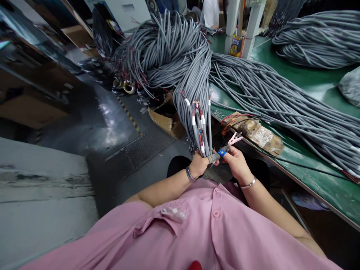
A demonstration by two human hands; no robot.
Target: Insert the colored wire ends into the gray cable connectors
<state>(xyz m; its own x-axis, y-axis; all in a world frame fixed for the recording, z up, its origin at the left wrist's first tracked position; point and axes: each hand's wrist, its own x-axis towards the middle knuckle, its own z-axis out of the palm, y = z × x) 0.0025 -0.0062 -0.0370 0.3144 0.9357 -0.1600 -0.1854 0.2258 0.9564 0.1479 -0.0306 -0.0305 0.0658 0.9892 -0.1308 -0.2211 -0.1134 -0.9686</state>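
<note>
cables (180, 75) grey | bench (326, 187) green | shirt (197, 228) pink | floor tape (129, 114) yellow-black striped

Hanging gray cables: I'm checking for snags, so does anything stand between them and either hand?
Nothing visible separates the left hand from the gray cables; they touch. A dark rod-like piece lies between the cables and the right hand.
</note>
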